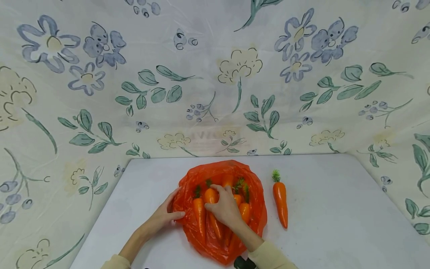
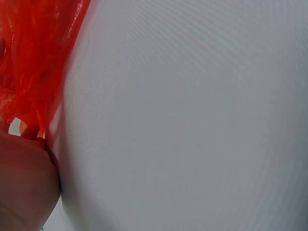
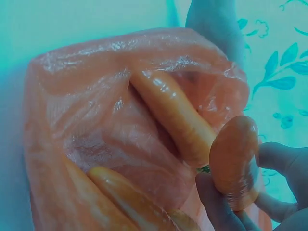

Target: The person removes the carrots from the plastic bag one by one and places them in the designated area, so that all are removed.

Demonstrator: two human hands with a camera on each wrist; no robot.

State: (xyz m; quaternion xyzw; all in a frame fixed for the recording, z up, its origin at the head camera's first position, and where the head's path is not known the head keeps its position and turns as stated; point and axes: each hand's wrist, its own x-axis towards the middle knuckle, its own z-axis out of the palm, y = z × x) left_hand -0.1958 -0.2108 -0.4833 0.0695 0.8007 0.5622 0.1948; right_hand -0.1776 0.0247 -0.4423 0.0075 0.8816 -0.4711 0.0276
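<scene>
An orange-red plastic bag (image 1: pixel 188 179) lies open on the white table with several orange carrots inside, green tops toward the far side. My right hand (image 1: pixel 224 206) is over the bag's mouth and grips one carrot (image 1: pixel 215 226) near its thick end. In the right wrist view, thumb and fingers go round this carrot (image 3: pixel 234 163), its rounded end raised toward the camera. At the bag's left side my left hand (image 1: pixel 164 213) holds the rim, thumb in front and fingers partly hidden by the plastic. Left of the held carrot lies another carrot (image 1: pixel 199 216) in the bag.
A single carrot (image 1: pixel 280 203) with a green top lies on the table (image 1: pixel 336 209) to the right of the bag. Floral cloth (image 1: pixel 215 112) hangs behind the table and along both sides. A small dark object (image 1: pixel 244 263) shows beneath the right forearm.
</scene>
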